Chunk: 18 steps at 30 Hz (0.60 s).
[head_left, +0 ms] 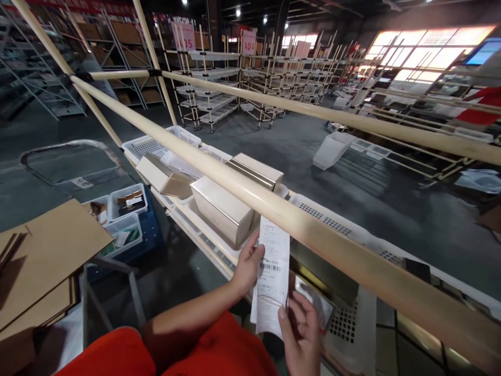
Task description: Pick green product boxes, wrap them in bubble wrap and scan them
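A long white paper slip point(273, 271), printed with text and a barcode, hangs between my two hands. My left hand point(248, 265) pinches its left edge, thumb on the front. Lower down, my right hand point(300, 331) grips the right edge near the slip's curled bottom. A second sheet shows behind it at the lower left. Just beyond my left hand sits a pale closed box point(222, 209) in a white basket. Under my right hand lie a clear plastic-wrapped item point(315, 303) and the perforated wall of a white basket point(344, 324).
A cream pipe rail point(250, 190) crosses diagonally above the baskets. More pale boxes stand beyond, including one tilted box point(168, 177). At left are cardboard sheets point(50, 256) and small white bins point(127, 202). Racks point(209, 89) stand across the grey floor.
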Available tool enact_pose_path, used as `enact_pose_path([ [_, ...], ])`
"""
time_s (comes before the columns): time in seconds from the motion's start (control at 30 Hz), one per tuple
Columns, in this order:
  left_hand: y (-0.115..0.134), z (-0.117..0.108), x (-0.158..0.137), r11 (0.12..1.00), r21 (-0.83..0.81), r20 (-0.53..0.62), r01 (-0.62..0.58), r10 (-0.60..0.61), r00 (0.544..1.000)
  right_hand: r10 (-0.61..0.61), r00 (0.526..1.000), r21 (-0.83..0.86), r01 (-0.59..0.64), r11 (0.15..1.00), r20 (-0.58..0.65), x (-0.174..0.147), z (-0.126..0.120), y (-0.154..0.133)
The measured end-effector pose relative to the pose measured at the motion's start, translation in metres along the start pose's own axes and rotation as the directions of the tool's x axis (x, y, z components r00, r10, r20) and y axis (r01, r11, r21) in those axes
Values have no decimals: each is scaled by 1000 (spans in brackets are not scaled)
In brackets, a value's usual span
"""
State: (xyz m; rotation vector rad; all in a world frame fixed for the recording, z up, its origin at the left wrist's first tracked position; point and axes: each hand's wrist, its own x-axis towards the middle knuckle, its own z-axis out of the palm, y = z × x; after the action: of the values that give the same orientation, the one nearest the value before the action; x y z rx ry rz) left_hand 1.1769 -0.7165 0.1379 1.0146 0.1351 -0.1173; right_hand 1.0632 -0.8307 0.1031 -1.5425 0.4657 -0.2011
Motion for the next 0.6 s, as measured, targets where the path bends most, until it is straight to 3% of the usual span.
enact_pose_path([
  [0.17,1,-4,-1,999,38,-8,33,-33,999,-4,999,-132,8,991,34,7,-7,7],
  [0.33,-2,-14,-3,997,55,3,47,-47,999,-142,989,-252,130,959,-32,4,-9,14],
  [0.47,-1,-19,-5,987,121,77,110,-120,990,-323,943,-375,274,886,-74,-1,-10,14],
  [0.6,5,-18,-4,980,159,101,119,-136,986,-507,860,-478,421,770,-60,-3,-12,10],
])
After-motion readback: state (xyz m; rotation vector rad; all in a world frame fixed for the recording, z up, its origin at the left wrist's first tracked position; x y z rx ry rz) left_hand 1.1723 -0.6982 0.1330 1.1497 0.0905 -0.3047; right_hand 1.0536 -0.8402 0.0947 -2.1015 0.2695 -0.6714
